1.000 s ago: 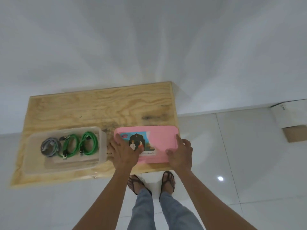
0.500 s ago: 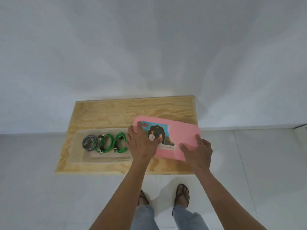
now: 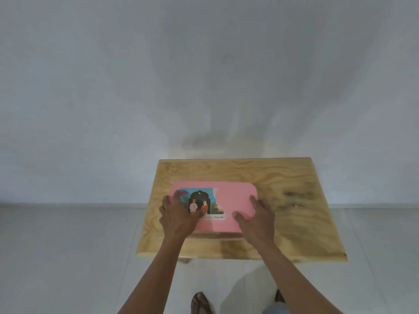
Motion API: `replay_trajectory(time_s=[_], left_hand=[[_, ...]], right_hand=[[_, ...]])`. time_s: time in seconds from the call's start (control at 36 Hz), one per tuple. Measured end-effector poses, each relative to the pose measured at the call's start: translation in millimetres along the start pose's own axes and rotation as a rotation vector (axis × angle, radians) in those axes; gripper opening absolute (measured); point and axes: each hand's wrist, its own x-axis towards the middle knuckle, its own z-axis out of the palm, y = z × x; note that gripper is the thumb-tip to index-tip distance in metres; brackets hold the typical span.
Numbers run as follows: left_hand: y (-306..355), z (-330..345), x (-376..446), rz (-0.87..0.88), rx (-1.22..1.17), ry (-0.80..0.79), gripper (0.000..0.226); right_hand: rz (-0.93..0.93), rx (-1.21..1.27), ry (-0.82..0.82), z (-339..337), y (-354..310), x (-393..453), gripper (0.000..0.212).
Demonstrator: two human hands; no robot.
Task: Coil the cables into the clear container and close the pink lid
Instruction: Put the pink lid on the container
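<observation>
Pink lid (image 3: 235, 200) under both flat hands

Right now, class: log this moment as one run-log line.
stage: closing | pink lid: lying over container, cables hidden | left hand: flat on lid | right hand: flat on lid | surface: wooden table

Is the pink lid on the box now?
On, it seems. The pink lid lies flat, hiding the box, with the left hand and right hand on it. Snapped shut: cannot tell.
</observation>
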Motion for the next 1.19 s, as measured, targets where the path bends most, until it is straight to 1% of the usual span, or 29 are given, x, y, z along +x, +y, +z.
replay_trajectory(time_s=[0.14,0.39,0.56,0.67,0.92,1.19], left_hand=[[-37,-8,14,-0.004,-0.023,-0.096,0.1],[-49,11,29,0.006,-0.038,-0.191,0.104],[-56,21,37,0.015,-0.014,-0.203,0.105],[-58,24,41,0.017,-0.017,-0.195,0.103],[-62,30,36,0.014,-0.014,-0.18,0.105],[-72,34,32,0.048,-0.023,-0.198,0.104]], right_hand=[[0.036,-0.095,-0.024,33,-10,-10,0.083],[0.094,-0.211,-0.054,46,-5,-1,0.086],[0.13,-0.19,-0.088,53,0,6,0.087],[0.115,-0.195,-0.068,55,1,7,0.083],[0.117,-0.212,-0.06,53,3,3,0.081],[0.123,-0.227,-0.078,58,9,-2,0.084]])
